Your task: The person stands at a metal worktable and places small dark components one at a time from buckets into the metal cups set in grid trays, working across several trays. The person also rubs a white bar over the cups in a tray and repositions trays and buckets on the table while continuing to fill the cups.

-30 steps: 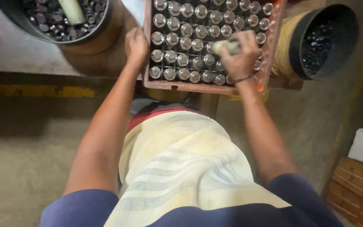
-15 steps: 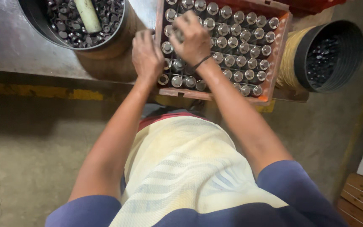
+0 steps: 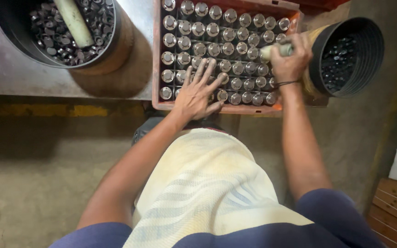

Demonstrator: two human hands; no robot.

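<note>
Orange crate (image 3: 158, 55) top cut off; left hand (image 3: 197, 93) flat, released; right hand (image 3: 290, 59) clenched around blurred pale tool (image 3: 274, 50).

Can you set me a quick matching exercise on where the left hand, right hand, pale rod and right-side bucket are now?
1. left hand
2. right hand
3. pale rod
4. black bucket at right

a. lying in the left bucket of dark caps
b. spread flat on the crate's bottle tops
c. gripping a small pale cylinder
d. beside the crate's right end

Pairs: 1-b, 2-c, 3-a, 4-d
</note>
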